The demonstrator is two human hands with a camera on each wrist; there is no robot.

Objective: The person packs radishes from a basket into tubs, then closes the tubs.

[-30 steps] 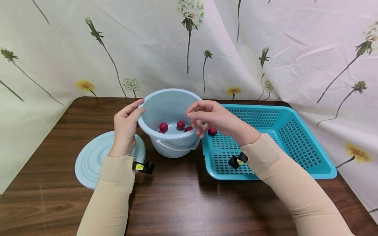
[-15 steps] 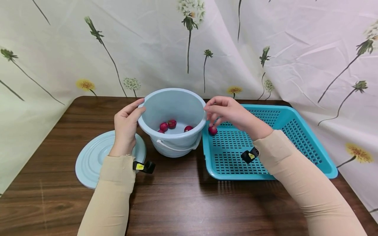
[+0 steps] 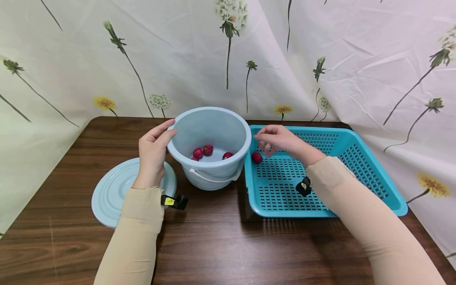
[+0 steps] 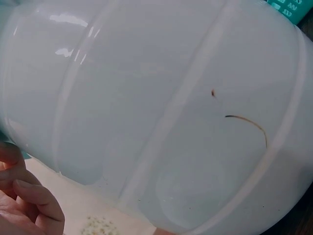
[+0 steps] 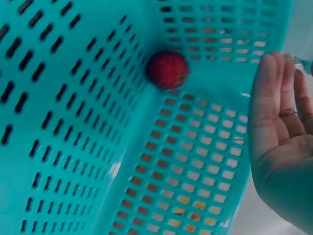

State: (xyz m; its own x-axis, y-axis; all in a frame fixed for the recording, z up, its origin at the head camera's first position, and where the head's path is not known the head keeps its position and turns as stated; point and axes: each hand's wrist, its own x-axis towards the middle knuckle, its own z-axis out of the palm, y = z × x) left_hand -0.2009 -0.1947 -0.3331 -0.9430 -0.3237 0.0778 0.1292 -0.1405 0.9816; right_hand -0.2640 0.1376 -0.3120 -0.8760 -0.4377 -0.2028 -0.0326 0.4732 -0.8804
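Note:
My left hand [image 3: 152, 152] grips the left rim of a light-blue bucket [image 3: 210, 172], fingers outside and thumb at the edge. Several red radishes [image 3: 208, 149] lie on its bottom. Its outer wall [image 4: 146, 98] fills most of the left wrist view. Over the left end of a turquoise basket [image 3: 285, 213], my right hand [image 3: 279, 140] hangs with loosely bent fingers and holds nothing. One radish [image 3: 257, 157] sits in the basket's corner just below and left of those fingers. In the right wrist view the same radish [image 5: 167, 70] is apart from the hand [image 5: 283, 117].
A light-blue lid [image 3: 110, 198] lies on the wooden table [image 3: 213, 245] left of the bucket, partly behind my left forearm. The bucket's white handle [image 3: 213, 181] hangs at its front. A flower-printed cloth [image 3: 199, 51] hangs behind the table.
My right hand has moved right from over the bucket's rim, then slightly down over the basket. A radish in the bucket has shifted left. The left hand keeps its grip on the rim.

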